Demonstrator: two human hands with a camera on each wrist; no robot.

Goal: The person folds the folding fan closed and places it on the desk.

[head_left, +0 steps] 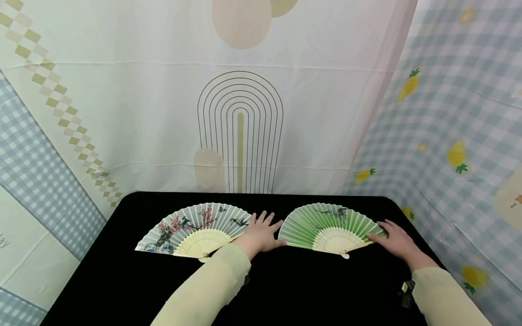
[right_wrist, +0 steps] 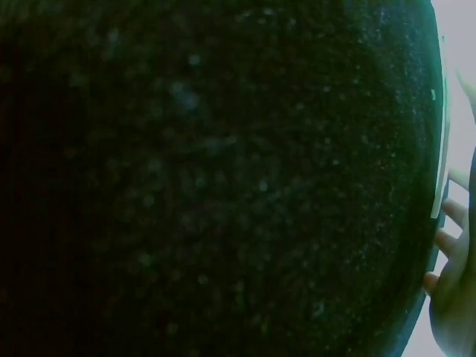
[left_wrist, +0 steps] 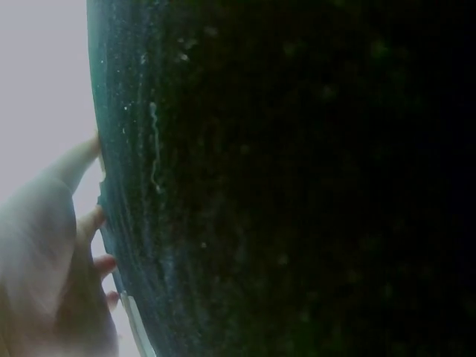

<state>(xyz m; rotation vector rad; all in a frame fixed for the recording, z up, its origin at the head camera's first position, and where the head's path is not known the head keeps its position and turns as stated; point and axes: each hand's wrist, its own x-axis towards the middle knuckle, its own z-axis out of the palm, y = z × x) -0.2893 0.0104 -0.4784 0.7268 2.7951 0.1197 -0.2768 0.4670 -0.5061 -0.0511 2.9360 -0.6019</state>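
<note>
Two folding fans lie spread on the black table. On the left is the white fan [head_left: 191, 224], with pink blossoms and pale ribs; on the right, the green fan [head_left: 330, 222] shows dark leaf prints. My left hand [head_left: 261, 233] rests between them, fingers spread at the white fan's right end and thumb by the green fan's left edge. At the green fan's right end, my right hand [head_left: 394, 241] lies with its thumb over the fan's edge and its fingers loosely extended. Both wrist views show the hands only at the frame's side, fingertips low against the tabletop.
The black table [head_left: 310, 290] has rounded far corners. A white patterned curtain [head_left: 163, 113] hangs behind it, and a blue checked cloth [head_left: 448, 113] with pineapples hangs at the right. A small dark device [head_left: 407, 293] sits at the right wrist.
</note>
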